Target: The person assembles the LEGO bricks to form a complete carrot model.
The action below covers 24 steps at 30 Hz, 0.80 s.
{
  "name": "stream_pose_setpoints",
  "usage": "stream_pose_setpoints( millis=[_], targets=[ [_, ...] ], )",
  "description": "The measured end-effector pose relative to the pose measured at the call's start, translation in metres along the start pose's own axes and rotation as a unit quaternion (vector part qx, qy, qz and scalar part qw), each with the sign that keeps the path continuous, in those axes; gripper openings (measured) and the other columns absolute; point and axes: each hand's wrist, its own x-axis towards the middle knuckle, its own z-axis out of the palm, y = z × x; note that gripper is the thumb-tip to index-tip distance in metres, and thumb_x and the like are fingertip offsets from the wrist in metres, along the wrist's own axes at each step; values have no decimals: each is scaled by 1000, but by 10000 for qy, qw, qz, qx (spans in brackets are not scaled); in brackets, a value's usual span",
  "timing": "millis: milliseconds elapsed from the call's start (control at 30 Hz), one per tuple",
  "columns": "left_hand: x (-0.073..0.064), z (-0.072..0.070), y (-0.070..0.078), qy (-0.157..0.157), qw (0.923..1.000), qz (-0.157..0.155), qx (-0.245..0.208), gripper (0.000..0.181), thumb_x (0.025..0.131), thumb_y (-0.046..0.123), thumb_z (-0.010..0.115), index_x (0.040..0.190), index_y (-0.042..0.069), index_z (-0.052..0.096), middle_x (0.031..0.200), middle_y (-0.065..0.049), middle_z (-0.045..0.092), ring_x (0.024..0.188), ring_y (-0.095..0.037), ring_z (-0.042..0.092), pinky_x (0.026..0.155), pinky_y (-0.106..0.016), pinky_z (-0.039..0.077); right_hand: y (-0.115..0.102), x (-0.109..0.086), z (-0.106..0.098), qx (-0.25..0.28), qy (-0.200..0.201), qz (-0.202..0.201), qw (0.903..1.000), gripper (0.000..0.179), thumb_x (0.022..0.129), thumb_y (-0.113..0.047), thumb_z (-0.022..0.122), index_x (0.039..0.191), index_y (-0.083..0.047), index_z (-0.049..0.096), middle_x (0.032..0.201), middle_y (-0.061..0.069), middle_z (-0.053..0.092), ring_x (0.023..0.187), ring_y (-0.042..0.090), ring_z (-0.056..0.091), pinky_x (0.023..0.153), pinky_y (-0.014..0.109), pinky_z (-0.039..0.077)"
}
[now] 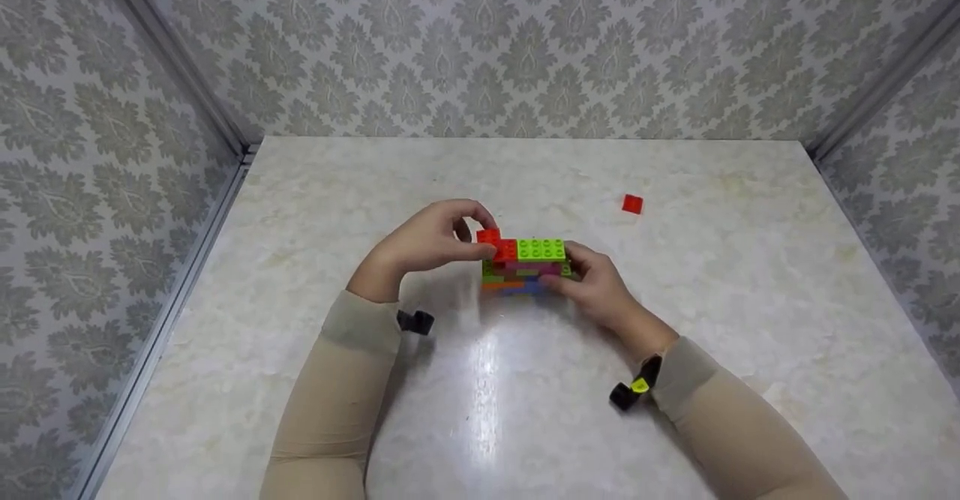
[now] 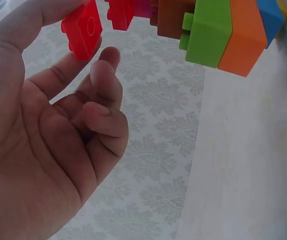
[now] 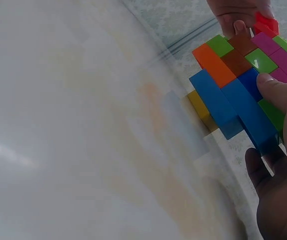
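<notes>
A small red brick [image 1: 488,235] is pinched between the thumb and a finger of my left hand [image 1: 424,241], over the left end of a built block of bricks [image 1: 517,276]. In the left wrist view a gap shows between this held brick [image 2: 82,31] and another red brick [image 2: 120,14] on the block's top. Beside that one on top lies a light green brick [image 1: 541,250]. My right hand [image 1: 600,288] grips the block's right end, thumb on the near side. Orange, brown, pink, green and blue bricks [image 3: 251,117] make up the layers, with yellow at the bottom.
One loose red brick [image 1: 632,204] lies on the pale marbled table [image 1: 720,260], behind and to the right of the block. Patterned wall panels [image 1: 525,50] stand at the back and both sides. Each wrist wears a small black camera [image 1: 415,322].
</notes>
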Motion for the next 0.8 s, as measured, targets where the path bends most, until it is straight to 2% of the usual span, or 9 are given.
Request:
stream_pose_setpoints(
  millis=[233, 533, 800],
  targets=[
    [0, 4, 3, -185, 9998, -37, -101, 24, 100, 27, 86, 121, 19, 79, 127, -4, 75, 82, -21, 68, 77, -36, 53, -1, -1, 1, -51, 73, 59, 9999, 49, 101, -17, 87, 148, -10, 73, 141, 10, 78, 126, 14, 72, 108, 22, 56],
    [1, 10, 3, -53, 9999, -5, -161, 21, 99, 22, 86, 117, 17, 76, 116, -9, 77, 78, -20, 63, 72, -32, 51, -1, 0, 1, -64, 63, 127, 9999, 48, 102, -20, 87, 148, -13, 73, 143, 7, 78, 130, 16, 70, 111, 22, 54],
    [2, 12, 2, -2, 9997, 36, -224, 19, 98, 20, 86, 114, 15, 77, 107, -5, 74, 82, -21, 60, 72, -33, 50, -2, 0, 1, -106, 30, 72, 9999, 48, 103, -20, 86, 149, -13, 73, 144, 8, 78, 131, 16, 71, 111, 23, 55]
  ],
)
